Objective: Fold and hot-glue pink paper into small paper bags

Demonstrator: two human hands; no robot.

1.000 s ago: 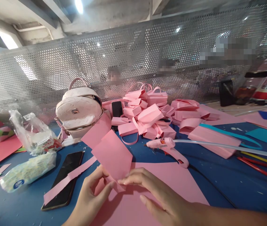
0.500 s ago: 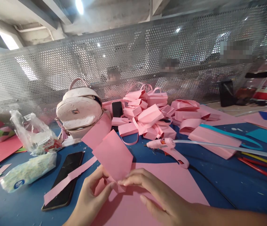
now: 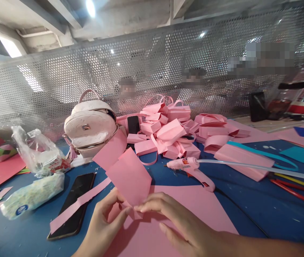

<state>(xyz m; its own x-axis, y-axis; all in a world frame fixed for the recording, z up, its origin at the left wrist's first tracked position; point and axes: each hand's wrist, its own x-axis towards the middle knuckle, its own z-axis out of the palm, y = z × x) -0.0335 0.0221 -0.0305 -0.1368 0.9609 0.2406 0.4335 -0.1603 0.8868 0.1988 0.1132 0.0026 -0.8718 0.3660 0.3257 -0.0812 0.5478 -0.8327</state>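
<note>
A folded piece of pink paper (image 3: 130,176) stands tilted over a large pink sheet (image 3: 200,210) on the blue table. My left hand (image 3: 109,214) grips its lower left edge between thumb and fingers. My right hand (image 3: 172,217) presses fingertips on the small flaps at its bottom, with the thumb apart below. The folds under my fingers are partly hidden. To the right of the paper lies a pink glue gun (image 3: 191,169) with a long clear glue stick in its back. A narrow pink paper strip (image 3: 81,201) lies across a dark phone (image 3: 73,207) at the left.
Behind stand a pale backpack (image 3: 90,126) and a pile of folded pink paper bags (image 3: 168,134). A tissue pack (image 3: 33,196) and a clear plastic bag (image 3: 38,150) lie at the left. The glue gun's black cord (image 3: 241,212) runs right. A perforated metal screen (image 3: 152,60) closes the back.
My hands and the folded pink paper stay almost still. Behind the screen at the right, a blurred figure has shifted slightly.
</note>
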